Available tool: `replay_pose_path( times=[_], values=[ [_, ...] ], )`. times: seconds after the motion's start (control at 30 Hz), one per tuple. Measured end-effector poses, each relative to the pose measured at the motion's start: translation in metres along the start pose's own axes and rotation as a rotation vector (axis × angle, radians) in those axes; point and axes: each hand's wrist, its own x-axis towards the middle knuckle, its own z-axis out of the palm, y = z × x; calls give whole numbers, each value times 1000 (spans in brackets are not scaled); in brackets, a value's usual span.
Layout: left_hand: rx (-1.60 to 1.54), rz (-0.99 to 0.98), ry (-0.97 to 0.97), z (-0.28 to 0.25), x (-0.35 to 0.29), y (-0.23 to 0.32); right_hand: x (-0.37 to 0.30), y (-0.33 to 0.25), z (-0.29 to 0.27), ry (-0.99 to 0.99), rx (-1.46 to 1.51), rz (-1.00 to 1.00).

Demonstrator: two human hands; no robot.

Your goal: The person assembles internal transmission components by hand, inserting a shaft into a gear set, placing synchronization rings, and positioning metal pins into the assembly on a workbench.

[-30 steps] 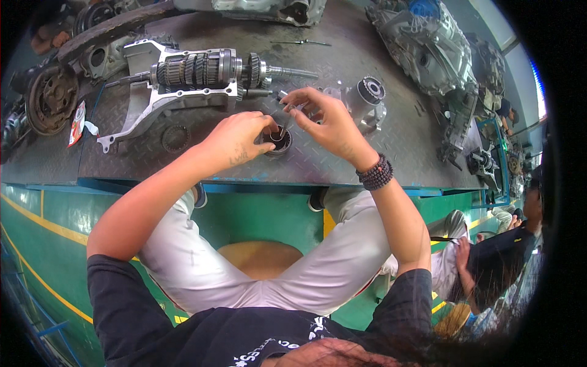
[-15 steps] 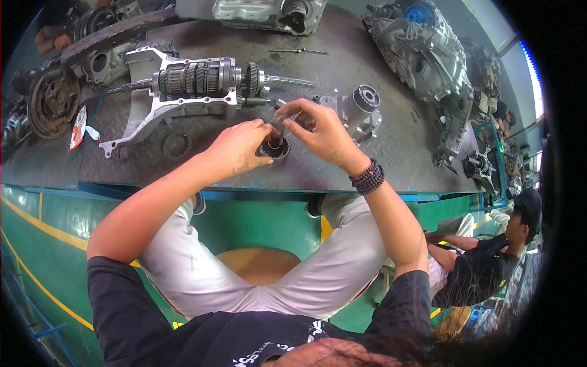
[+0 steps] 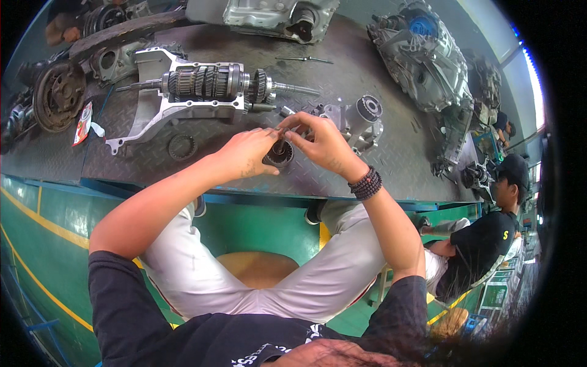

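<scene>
My left hand (image 3: 247,154) cups a dark round gear part (image 3: 280,155) standing on the grey checker-plate bench (image 3: 367,177). My right hand (image 3: 321,144) comes in from the right and pinches a small piece at the top of that same part, fingertips meeting those of the left hand. A gear shaft assembly (image 3: 205,84) in a silver half-housing lies just beyond the hands. A small silver housing with a black bushing (image 3: 361,119) sits right behind my right hand.
A loose toothed ring (image 3: 181,147) lies left of my hands. A rusty clutch disc (image 3: 59,95) is at far left, large gearbox casings at the back (image 3: 269,15) and right (image 3: 428,61). A thin rod (image 3: 304,59) lies behind. A seated person (image 3: 483,238) is at right.
Both hands and the gear part have shifted slightly toward me and closed together over it; my right hand's fingers moved down onto its top. The seated person at right has come into view.
</scene>
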Motion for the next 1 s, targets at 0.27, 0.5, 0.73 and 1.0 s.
replay_pose_path(
  times=[0.27, 0.5, 0.73, 1.0],
  values=[
    [-41, -55, -12, -4, 4, 7, 2, 11, -5, 25, -15, 55],
    [-111, -38, 13, -4, 1, 13, -3, 18, -12, -5, -126, 173],
    [-147, -21, 93, -6, 6, 1, 5, 36, -11, -44, -172, 139],
    [-185, -27, 84, -1, 5, 3, -3, 33, -16, -163, -63, 297]
  ],
)
